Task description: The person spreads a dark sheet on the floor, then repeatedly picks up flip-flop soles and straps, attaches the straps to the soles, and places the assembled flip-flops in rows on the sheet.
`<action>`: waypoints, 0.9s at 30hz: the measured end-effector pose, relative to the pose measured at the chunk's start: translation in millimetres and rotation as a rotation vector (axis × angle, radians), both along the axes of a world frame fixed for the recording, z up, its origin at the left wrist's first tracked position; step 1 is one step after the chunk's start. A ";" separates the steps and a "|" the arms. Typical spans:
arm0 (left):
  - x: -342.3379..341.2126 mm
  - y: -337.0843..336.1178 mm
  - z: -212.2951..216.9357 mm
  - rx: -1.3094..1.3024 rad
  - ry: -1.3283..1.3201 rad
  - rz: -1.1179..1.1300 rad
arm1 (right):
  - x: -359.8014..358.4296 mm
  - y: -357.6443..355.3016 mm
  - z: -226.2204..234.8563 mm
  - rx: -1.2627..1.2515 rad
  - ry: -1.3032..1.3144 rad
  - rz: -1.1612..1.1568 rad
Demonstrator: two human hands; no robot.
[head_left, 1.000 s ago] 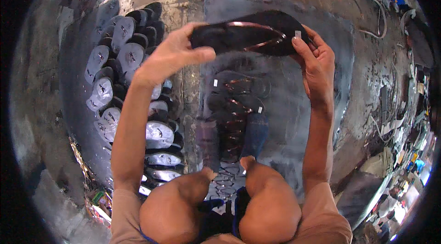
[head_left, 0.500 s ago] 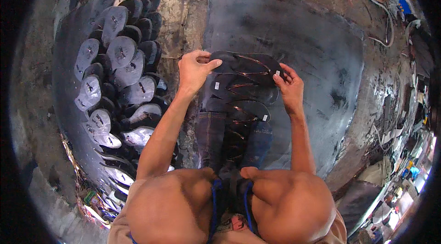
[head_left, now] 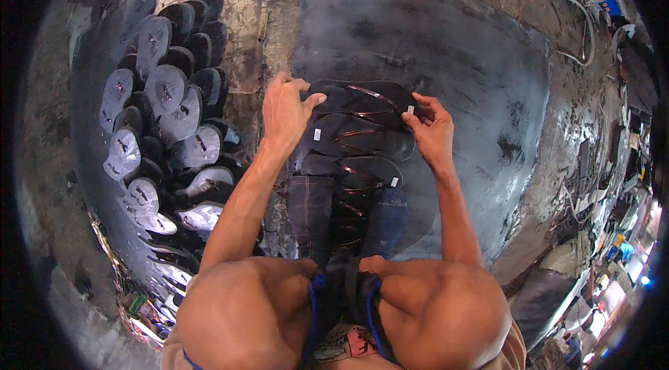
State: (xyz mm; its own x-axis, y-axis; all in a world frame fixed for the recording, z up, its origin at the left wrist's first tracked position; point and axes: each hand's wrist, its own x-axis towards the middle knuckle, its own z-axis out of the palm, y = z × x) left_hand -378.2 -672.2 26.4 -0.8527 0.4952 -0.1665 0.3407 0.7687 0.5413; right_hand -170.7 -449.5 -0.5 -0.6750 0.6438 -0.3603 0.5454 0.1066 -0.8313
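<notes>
A black flip-flop with shiny copper-coloured straps lies crosswise in front of me, at the top of a row of similar flip-flops. My left hand is closed at its left end, thumb over the top and fingers partly hidden at the edge. At the right end, next to a small white label, my right hand pinches the sole between thumb and fingers. Below, another flip-flop overlaps the row, which runs down toward my knees.
Dark denim pieces lie beside the row, on a large dark sheet. To the left, many grey and black soles overlap in a pile on another dark sheet. Assorted clutter lines the far right.
The view has shifted slightly, so the scene sits a little further left. Both hands stay at the ends of the top flip-flop, which now lies slightly lower against the row.
</notes>
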 end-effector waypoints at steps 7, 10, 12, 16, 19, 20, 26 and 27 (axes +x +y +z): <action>8.8 0.8 -17.6 0.327 -0.257 -0.280 | -3.5 -10.8 8.7 0.678 -0.128 0.230; 21.6 9.0 -20.8 0.323 -0.228 -0.176 | -9.9 -13.0 17.5 0.788 -0.342 0.570; 25.0 12.0 -19.5 0.331 -0.258 -0.132 | -4.3 -21.3 4.8 0.703 -0.376 0.556; 27.3 1.0 -6.1 0.371 -0.329 -0.126 | -4.2 -32.6 -4.5 0.793 -0.391 0.557; 2.8 -6.4 47.9 0.426 -0.105 -0.039 | 4.2 -16.8 -1.1 0.832 -0.415 0.447; -7.3 -21.6 70.2 0.382 0.284 -0.040 | 15.2 -8.2 4.7 0.816 -0.344 0.335; -77.5 -107.4 79.1 -0.293 0.756 0.478 | 33.5 19.7 19.3 0.707 -0.028 -0.017; -82.1 -107.8 84.1 -0.219 0.727 0.454 | 27.2 16.2 23.1 0.710 0.013 -0.012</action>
State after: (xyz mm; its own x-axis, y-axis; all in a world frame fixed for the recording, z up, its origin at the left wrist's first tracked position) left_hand -460.3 -780.0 110.5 -0.8911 0.1040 0.4417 0.1803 0.9744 0.1344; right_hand -143.4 -433.3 22.5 -0.6677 0.7276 0.1576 0.5403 0.6193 -0.5697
